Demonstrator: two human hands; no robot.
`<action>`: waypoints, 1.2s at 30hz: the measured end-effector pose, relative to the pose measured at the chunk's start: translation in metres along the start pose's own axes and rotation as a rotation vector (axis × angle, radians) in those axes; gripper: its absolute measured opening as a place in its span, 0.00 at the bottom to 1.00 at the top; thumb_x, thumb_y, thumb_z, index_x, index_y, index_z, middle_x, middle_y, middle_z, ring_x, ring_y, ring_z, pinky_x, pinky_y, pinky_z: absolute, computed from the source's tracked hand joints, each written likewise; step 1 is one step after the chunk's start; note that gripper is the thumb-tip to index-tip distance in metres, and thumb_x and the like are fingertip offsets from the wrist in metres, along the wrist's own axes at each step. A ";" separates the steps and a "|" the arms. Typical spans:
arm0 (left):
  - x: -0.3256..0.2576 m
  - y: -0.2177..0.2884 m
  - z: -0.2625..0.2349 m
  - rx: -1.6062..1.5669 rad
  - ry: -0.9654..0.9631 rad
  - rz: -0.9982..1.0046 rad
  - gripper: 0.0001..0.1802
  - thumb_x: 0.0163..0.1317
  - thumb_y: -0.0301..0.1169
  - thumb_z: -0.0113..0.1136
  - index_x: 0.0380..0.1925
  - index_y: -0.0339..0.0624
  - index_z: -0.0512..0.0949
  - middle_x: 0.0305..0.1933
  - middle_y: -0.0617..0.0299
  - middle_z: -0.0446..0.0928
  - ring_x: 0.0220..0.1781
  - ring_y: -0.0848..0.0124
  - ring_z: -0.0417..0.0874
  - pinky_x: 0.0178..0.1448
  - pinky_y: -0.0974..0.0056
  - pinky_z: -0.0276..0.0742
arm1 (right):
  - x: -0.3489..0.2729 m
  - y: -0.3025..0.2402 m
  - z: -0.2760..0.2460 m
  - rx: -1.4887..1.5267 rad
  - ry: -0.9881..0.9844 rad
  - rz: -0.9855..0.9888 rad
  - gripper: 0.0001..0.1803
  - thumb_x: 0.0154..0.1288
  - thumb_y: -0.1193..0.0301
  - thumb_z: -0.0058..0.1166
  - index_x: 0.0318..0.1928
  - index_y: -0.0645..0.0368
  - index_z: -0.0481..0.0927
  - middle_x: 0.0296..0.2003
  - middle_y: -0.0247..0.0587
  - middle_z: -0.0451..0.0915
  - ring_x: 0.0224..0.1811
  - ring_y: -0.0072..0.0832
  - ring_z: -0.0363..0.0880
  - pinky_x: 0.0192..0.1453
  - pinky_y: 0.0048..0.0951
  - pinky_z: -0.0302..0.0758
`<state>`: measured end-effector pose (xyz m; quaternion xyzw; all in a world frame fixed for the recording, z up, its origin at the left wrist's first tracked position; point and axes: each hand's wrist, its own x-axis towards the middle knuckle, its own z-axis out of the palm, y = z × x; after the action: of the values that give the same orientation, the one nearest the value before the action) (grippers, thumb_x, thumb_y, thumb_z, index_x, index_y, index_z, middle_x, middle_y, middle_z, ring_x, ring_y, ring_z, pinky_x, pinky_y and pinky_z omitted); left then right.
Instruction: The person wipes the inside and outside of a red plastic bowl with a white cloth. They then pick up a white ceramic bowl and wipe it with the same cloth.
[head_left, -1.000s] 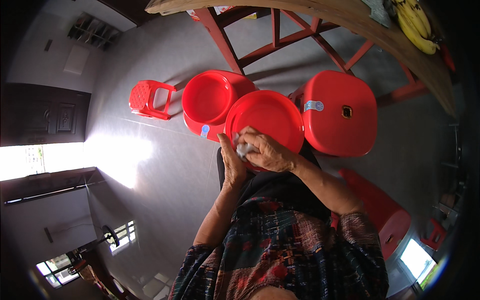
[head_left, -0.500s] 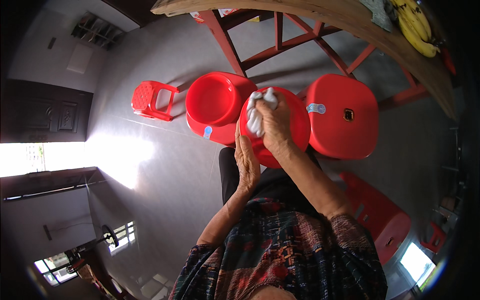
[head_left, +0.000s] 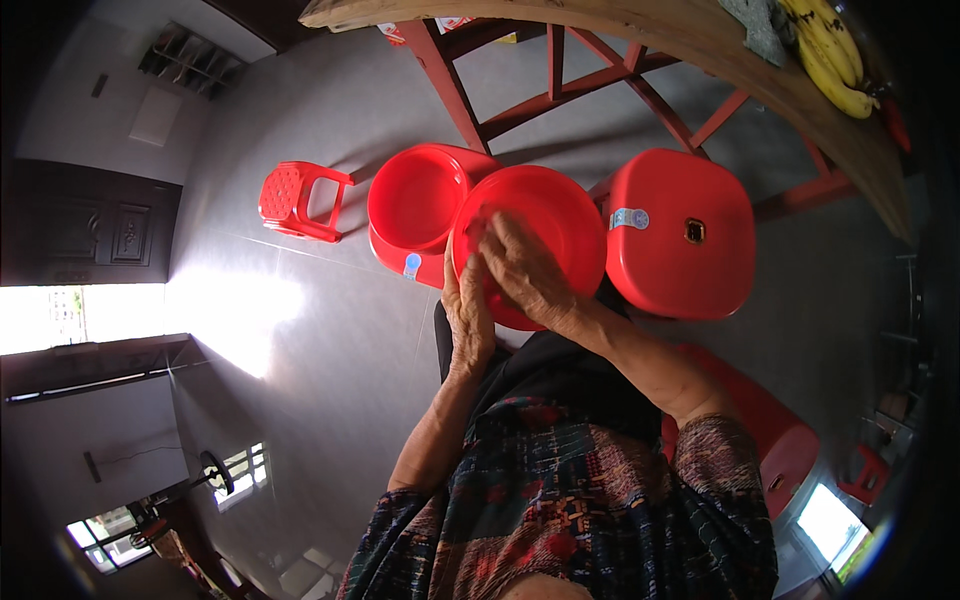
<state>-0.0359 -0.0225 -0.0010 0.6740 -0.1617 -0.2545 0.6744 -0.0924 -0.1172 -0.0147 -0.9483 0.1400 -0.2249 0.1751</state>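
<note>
Left hand (head_left: 467,315): rises nearly straight from the wrist; closes on the lower left rim of the red basin (head_left: 568,215), fingers pointing up along its edge
Right hand (head_left: 525,270): crosses the near rim from the lower right; angles up and left into the bowl, back uppermost, fingers bent down toward the inner wall; blurs at the tips, cannot tell whether gripping anything
Gap between hands: very narrow, both at the basin's left side; cannot tell whether touching
Forearms: bare and wrinkled below the sleeves; steep on the left, slanting more widely on the right
Red basin: held just above the lap; round, smooth, glossy, with a broad rim
Second basin (head_left: 415,195): round and deep; stands at the left on a low red stool (head_left: 430,268)
Right-hand stool (head_left: 665,260): rounded square top, smooth and shiny; bears a pale sticker and a dark, gold-edged inset
Small stool (head_left: 287,195): textured with raised dots on the seat; stands farther left
Shirt (head_left: 560,480): woven-looking patchwork of dark, red and pale checks
Table (head_left: 600,20): grained brown wood over red legs; carries yellow bananas (head_left: 828,50)
Floor (head_left: 340,330): smooth, grey, brightly lit toward the doorway
</note>
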 end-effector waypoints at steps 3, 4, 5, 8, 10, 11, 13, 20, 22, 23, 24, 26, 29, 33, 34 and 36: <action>0.001 -0.002 -0.003 0.010 -0.055 -0.003 0.27 0.70 0.38 0.44 0.67 0.42 0.58 0.62 0.52 0.69 0.63 0.65 0.69 0.66 0.63 0.63 | 0.009 0.009 -0.002 -0.179 0.235 0.110 0.17 0.59 0.68 0.53 0.46 0.64 0.73 0.48 0.51 0.70 0.46 0.41 0.73 0.44 0.35 0.75; 0.001 -0.003 -0.003 -0.012 -0.041 0.002 0.27 0.71 0.39 0.44 0.67 0.42 0.58 0.62 0.52 0.69 0.64 0.65 0.68 0.66 0.63 0.62 | 0.006 0.012 -0.002 -0.219 0.244 0.112 0.20 0.60 0.63 0.54 0.46 0.65 0.72 0.49 0.52 0.70 0.45 0.40 0.73 0.41 0.33 0.75; 0.000 -0.004 -0.004 -0.032 -0.027 0.006 0.27 0.71 0.39 0.44 0.67 0.42 0.58 0.62 0.52 0.68 0.64 0.65 0.68 0.67 0.63 0.62 | 0.001 0.012 -0.003 -0.264 0.185 0.135 0.21 0.60 0.61 0.54 0.46 0.65 0.72 0.49 0.53 0.70 0.46 0.40 0.73 0.42 0.33 0.75; 0.001 -0.007 -0.005 0.009 0.078 0.031 0.25 0.70 0.40 0.44 0.62 0.36 0.64 0.57 0.53 0.71 0.58 0.66 0.71 0.62 0.62 0.65 | -0.017 0.004 -0.005 -0.347 0.017 0.213 0.24 0.59 0.58 0.55 0.48 0.65 0.72 0.49 0.54 0.70 0.47 0.39 0.74 0.43 0.34 0.75; -0.003 0.001 0.002 0.052 0.074 0.085 0.26 0.71 0.40 0.43 0.62 0.35 0.64 0.57 0.53 0.71 0.58 0.66 0.71 0.62 0.62 0.65 | -0.028 -0.001 0.000 -0.325 -0.084 0.280 0.24 0.59 0.58 0.55 0.48 0.66 0.73 0.49 0.55 0.71 0.47 0.38 0.74 0.43 0.34 0.74; -0.004 0.005 0.005 0.074 0.071 0.112 0.26 0.71 0.41 0.43 0.62 0.35 0.64 0.57 0.53 0.71 0.58 0.66 0.71 0.62 0.62 0.66 | -0.034 0.000 0.004 -0.271 -0.144 0.133 0.23 0.60 0.60 0.54 0.47 0.65 0.73 0.46 0.53 0.72 0.45 0.38 0.75 0.43 0.33 0.74; -0.004 0.007 0.006 0.087 0.083 0.127 0.26 0.71 0.41 0.43 0.62 0.35 0.64 0.56 0.53 0.72 0.57 0.66 0.72 0.61 0.63 0.66 | -0.042 0.001 0.005 -0.158 -0.262 -0.164 0.19 0.60 0.63 0.53 0.46 0.65 0.74 0.41 0.50 0.75 0.41 0.36 0.77 0.41 0.33 0.75; 0.006 -0.020 -0.024 0.115 0.045 0.136 0.26 0.70 0.39 0.44 0.64 0.38 0.62 0.59 0.52 0.69 0.60 0.64 0.70 0.64 0.62 0.64 | -0.024 0.009 -0.048 0.674 -0.585 -0.112 0.06 0.56 0.77 0.52 0.36 0.59 0.74 0.36 0.43 0.74 0.41 0.43 0.77 0.42 0.40 0.74; 0.006 -0.018 -0.029 0.168 0.029 0.127 0.27 0.67 0.35 0.43 0.66 0.40 0.59 0.65 0.51 0.65 0.65 0.61 0.66 0.68 0.60 0.60 | -0.024 0.017 -0.063 0.648 -0.575 -0.047 0.09 0.53 0.79 0.54 0.37 0.57 0.75 0.35 0.43 0.72 0.42 0.42 0.76 0.44 0.40 0.74; 0.005 -0.015 -0.029 0.170 0.008 0.136 0.28 0.67 0.35 0.43 0.66 0.40 0.59 0.65 0.51 0.65 0.65 0.61 0.67 0.68 0.59 0.60 | -0.021 0.019 -0.068 0.545 -0.367 -0.028 0.11 0.51 0.79 0.56 0.38 0.58 0.75 0.36 0.44 0.72 0.43 0.43 0.75 0.45 0.41 0.75; 0.005 -0.013 -0.028 0.173 -0.011 0.146 0.28 0.67 0.35 0.43 0.66 0.40 0.59 0.65 0.51 0.65 0.65 0.61 0.67 0.68 0.59 0.61 | -0.013 0.021 -0.065 0.352 -0.123 -0.021 0.12 0.51 0.78 0.57 0.38 0.59 0.76 0.37 0.44 0.72 0.42 0.42 0.75 0.44 0.39 0.75; 0.002 -0.003 -0.025 0.178 -0.048 0.200 0.28 0.67 0.35 0.43 0.66 0.39 0.59 0.65 0.52 0.65 0.65 0.61 0.67 0.68 0.59 0.61 | 0.000 0.031 -0.060 0.027 0.132 -0.073 0.11 0.51 0.76 0.58 0.38 0.61 0.77 0.39 0.44 0.71 0.39 0.40 0.74 0.42 0.37 0.75; -0.003 0.009 -0.016 0.161 -0.082 0.252 0.28 0.67 0.35 0.43 0.66 0.39 0.59 0.65 0.51 0.65 0.65 0.61 0.67 0.66 0.59 0.63 | -0.002 0.049 -0.052 -0.265 0.112 -0.204 0.09 0.52 0.71 0.57 0.35 0.61 0.79 0.41 0.43 0.71 0.36 0.37 0.72 0.40 0.34 0.74; -0.009 0.000 -0.013 0.183 -0.057 0.272 0.28 0.69 0.36 0.45 0.67 0.40 0.58 0.62 0.52 0.67 0.55 0.66 0.73 0.60 0.63 0.69 | -0.041 0.045 -0.018 -0.212 -0.090 -0.210 0.09 0.54 0.68 0.54 0.32 0.59 0.80 0.44 0.43 0.73 0.39 0.38 0.72 0.44 0.34 0.72; -0.008 -0.002 -0.008 0.221 -0.061 0.314 0.28 0.69 0.36 0.46 0.67 0.40 0.57 0.60 0.53 0.68 0.50 0.69 0.76 0.57 0.64 0.71 | -0.057 0.048 -0.001 -0.139 -0.114 -0.206 0.08 0.54 0.68 0.54 0.32 0.59 0.80 0.44 0.44 0.74 0.41 0.38 0.72 0.45 0.34 0.72; -0.014 0.007 -0.001 0.205 -0.016 0.195 0.26 0.69 0.35 0.48 0.65 0.40 0.58 0.59 0.55 0.67 0.50 0.66 0.75 0.58 0.63 0.69 | -0.073 0.032 0.010 -0.064 -0.057 -0.227 0.06 0.53 0.70 0.53 0.31 0.59 0.78 0.41 0.45 0.75 0.43 0.40 0.73 0.47 0.36 0.71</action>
<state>-0.0456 -0.0143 0.0078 0.7185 -0.2572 -0.1752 0.6221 -0.1563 -0.1182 -0.0635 -0.9691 0.0340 -0.2116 0.1220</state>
